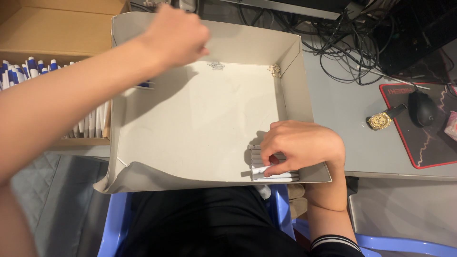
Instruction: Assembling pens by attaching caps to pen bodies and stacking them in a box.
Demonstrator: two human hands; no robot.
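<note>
Right hand (pixel 297 145) curls down, pinching white pens (pixel 272 171) to square them in the grey tray's (pixel 290 102) near corner; left hand (pixel 177 35), blurred, closed loosely, hovers over its far wall.

White pens (pixel 273 172) stacked, box's (pixel 200 119) near-right corner

Tray (pixel 290 71) floor mostly open; pen stack (pixel 266 164) blocks near-right corner (walls all round).
</note>
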